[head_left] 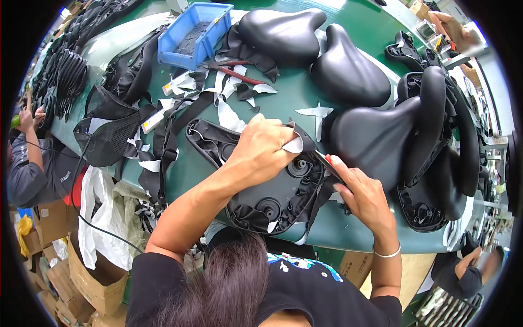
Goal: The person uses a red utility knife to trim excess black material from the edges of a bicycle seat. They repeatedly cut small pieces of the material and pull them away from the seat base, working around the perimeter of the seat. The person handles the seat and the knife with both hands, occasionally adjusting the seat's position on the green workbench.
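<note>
An upside-down black bicycle saddle (283, 185) lies on the table in front of me, its base showing and its cover gathered in folds around the rim. My left hand (261, 148) is closed on a strip of the black cover, whose pale underside (294, 145) shows at the fingers. At the saddle's right edge, my right hand (364, 196) grips a slim, dark, knife-like tool (333, 168) with a red part. Its tip is by the cover's edge, close to the left hand; its exact kind is partly hidden.
Finished-looking black saddles (348, 71) and a saddle pile (430, 136) occupy the far and right sides. Beyond the left hand are red-handled pliers (239, 73), cover scraps (229, 117) and a blue bin (190, 43). Black mesh material (106, 128) lies left. Other people work at both sides.
</note>
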`<state>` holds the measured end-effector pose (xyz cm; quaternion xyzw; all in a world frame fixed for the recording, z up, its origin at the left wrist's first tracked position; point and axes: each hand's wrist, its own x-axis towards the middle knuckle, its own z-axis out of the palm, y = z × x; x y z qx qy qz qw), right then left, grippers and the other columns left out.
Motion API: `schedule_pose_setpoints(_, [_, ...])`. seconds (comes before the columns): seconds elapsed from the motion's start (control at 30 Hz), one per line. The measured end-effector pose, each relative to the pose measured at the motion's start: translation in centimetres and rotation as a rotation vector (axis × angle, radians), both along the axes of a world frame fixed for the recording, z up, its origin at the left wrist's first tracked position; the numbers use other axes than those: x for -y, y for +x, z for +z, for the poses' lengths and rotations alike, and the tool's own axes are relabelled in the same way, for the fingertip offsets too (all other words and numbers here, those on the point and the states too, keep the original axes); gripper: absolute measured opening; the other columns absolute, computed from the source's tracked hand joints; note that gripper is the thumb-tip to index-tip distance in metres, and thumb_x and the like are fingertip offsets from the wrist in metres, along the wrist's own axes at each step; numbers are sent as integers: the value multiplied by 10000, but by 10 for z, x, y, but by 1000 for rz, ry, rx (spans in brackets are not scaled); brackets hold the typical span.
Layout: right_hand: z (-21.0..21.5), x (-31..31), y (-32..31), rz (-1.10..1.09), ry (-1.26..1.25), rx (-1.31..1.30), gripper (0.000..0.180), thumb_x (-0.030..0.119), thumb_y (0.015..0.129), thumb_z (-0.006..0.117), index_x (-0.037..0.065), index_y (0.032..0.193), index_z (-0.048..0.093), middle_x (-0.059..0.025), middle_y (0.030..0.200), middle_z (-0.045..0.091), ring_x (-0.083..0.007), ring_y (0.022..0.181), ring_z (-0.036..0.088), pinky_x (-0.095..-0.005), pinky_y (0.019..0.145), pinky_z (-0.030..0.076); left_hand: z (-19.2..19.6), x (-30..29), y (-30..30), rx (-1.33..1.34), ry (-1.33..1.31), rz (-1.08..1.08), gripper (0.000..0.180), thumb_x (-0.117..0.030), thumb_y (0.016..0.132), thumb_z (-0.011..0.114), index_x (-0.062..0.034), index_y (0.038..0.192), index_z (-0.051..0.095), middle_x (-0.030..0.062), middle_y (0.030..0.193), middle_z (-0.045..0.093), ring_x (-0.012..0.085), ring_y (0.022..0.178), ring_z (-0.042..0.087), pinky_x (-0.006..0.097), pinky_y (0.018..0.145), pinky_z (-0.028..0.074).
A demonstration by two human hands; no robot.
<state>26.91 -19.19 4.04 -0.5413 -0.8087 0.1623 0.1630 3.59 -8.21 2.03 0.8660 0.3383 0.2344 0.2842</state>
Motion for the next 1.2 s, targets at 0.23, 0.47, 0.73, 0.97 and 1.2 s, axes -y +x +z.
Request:
schedule_pose_setpoints(0.23, [-4, 72, -39, -286, -52, 0, 633, 45, 813, 654, 116, 1406, 446, -95, 710, 519, -261, 521, 533, -389, 465, 423, 5, -3, -17, 1383, -898, 170, 214, -200, 913, 543, -24, 840, 641, 70, 798, 647, 163, 761, 568, 307, 742, 431])
schedule_pose_setpoints(0.47, [4, 14, -45, -315, 48, 57, 536, 91, 856, 584, 155, 1377, 473, -90, 661, 529, -287, 526, 560, -394, 472, 415, 20, -17, -15, 108, 250, 57, 245, -133, 683, 705, -62, 907, 634, 81, 878, 644, 277, 802, 534, 395, 788, 429])
schedule_pose_setpoints(0.73, [10, 42, -55, -305, 26, 165, 574, 111, 804, 602, 162, 1367, 501, -90, 595, 529, -279, 438, 521, -400, 430, 394, -17, -62, -23, 727, -518, 498, 328, -301, 862, 683, -22, 690, 667, 54, 818, 662, 171, 837, 540, 322, 799, 400])
schedule_pose_setpoints(0.97, [45, -76, 1, 224, 52, 267, 512, 81, 796, 584, 305, 1256, 586, -62, 619, 500, -261, 612, 567, -407, 580, 441, -4, 30, -66, 821, -813, 277, 498, -342, 1024, 352, 15, 929, 685, 150, 1085, 660, 205, 1070, 560, 368, 1020, 323])
schedule_pose_setpoints(1.2, [45, -32, -6, 50, -76, 379, 500, 90, 797, 589, 203, 1284, 584, -63, 640, 534, -250, 538, 541, -387, 514, 409, 48, -2, -139, 1266, -299, -16, 572, -336, 1036, 289, -133, 517, 418, -13, 612, 470, 222, 842, 419, 395, 889, 333])
